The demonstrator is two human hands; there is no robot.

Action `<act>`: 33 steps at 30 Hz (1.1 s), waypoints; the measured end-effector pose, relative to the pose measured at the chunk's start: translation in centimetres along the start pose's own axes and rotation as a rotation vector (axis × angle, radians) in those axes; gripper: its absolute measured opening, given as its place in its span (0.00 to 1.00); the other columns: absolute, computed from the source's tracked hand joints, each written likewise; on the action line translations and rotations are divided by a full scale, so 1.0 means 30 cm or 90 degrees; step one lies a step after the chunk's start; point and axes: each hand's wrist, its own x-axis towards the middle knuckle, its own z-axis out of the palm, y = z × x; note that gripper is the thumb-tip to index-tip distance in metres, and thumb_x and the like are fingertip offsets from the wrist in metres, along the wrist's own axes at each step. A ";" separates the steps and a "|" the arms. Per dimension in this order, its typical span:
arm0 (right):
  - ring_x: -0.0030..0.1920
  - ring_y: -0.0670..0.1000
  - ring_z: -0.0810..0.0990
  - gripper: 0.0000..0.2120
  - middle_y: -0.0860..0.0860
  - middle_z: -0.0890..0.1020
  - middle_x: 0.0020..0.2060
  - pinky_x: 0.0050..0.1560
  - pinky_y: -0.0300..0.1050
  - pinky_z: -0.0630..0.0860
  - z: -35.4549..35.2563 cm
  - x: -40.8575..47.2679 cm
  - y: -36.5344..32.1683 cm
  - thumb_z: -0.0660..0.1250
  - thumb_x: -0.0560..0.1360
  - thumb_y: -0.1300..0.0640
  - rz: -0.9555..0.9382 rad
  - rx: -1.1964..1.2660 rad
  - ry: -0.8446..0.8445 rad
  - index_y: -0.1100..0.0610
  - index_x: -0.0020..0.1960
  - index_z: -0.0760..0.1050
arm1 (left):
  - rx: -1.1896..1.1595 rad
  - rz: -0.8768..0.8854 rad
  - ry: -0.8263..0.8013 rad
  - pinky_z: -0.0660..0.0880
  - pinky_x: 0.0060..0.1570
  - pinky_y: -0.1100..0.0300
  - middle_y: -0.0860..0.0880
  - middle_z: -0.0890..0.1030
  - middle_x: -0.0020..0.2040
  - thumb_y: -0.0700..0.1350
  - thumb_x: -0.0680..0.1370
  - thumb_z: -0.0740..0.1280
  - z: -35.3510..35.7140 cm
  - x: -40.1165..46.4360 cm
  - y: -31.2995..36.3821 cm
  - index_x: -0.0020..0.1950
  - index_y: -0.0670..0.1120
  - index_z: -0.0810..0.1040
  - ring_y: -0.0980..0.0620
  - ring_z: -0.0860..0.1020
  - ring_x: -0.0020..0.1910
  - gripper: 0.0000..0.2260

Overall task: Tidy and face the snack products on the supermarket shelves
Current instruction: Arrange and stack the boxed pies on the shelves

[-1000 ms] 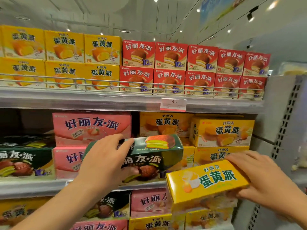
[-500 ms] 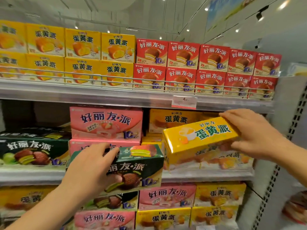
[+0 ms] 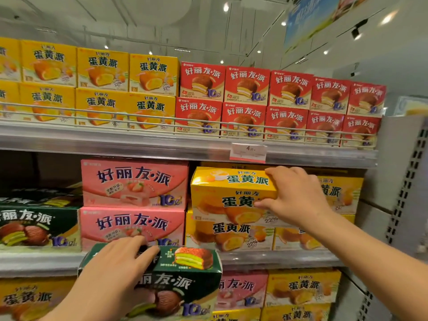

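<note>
Right hand (image 3: pixel 294 195) grips yellow box (image 3: pixel 231 193), long axis left-right, atop yellow stack; left hand (image 3: pixel 113 276) grips green box (image 3: pixel 185 283) nearer.

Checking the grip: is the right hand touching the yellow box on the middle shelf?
Touching. The head view shows the right hand with fingers curled over the yellow box at its right end.
</note>
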 end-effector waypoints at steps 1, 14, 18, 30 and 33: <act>0.66 0.52 0.69 0.41 0.44 0.74 0.66 0.61 0.54 0.68 0.011 0.004 -0.003 0.64 0.66 0.27 -0.002 -0.001 -0.002 0.46 0.72 0.63 | -0.016 0.004 0.056 0.68 0.64 0.54 0.53 0.67 0.69 0.71 0.65 0.67 0.016 0.012 -0.001 0.76 0.59 0.58 0.50 0.69 0.65 0.43; 0.47 0.51 0.76 0.23 0.46 0.75 0.42 0.58 0.56 0.67 0.076 0.190 0.015 0.59 0.71 0.29 -0.087 -0.031 -0.161 0.49 0.46 0.64 | -0.039 0.052 0.090 0.62 0.65 0.60 0.59 0.60 0.71 0.73 0.67 0.61 0.019 0.199 0.076 0.76 0.63 0.51 0.55 0.63 0.68 0.41; 0.40 0.49 0.73 0.21 0.44 0.76 0.36 0.63 0.59 0.65 0.098 0.225 0.035 0.58 0.73 0.29 -0.111 -0.037 -0.165 0.47 0.41 0.65 | -0.023 0.066 0.096 0.71 0.59 0.57 0.59 0.70 0.66 0.74 0.61 0.67 0.002 0.229 0.095 0.72 0.62 0.65 0.54 0.72 0.61 0.42; 0.44 0.48 0.78 0.39 0.46 0.80 0.45 0.39 0.43 0.73 0.125 0.233 0.169 0.58 0.68 0.25 -0.104 -0.033 -0.167 0.49 0.70 0.67 | -0.030 0.046 0.090 0.76 0.43 0.54 0.54 0.79 0.54 0.68 0.56 0.76 0.007 0.239 0.095 0.63 0.54 0.77 0.49 0.79 0.49 0.39; 0.48 0.53 0.80 0.34 0.50 0.82 0.49 0.42 0.46 0.75 0.154 0.231 0.162 0.60 0.70 0.28 -0.100 -0.041 -0.129 0.49 0.68 0.68 | -0.008 0.045 0.136 0.78 0.33 0.54 0.52 0.81 0.47 0.67 0.49 0.79 0.004 0.236 0.103 0.56 0.51 0.82 0.49 0.81 0.40 0.39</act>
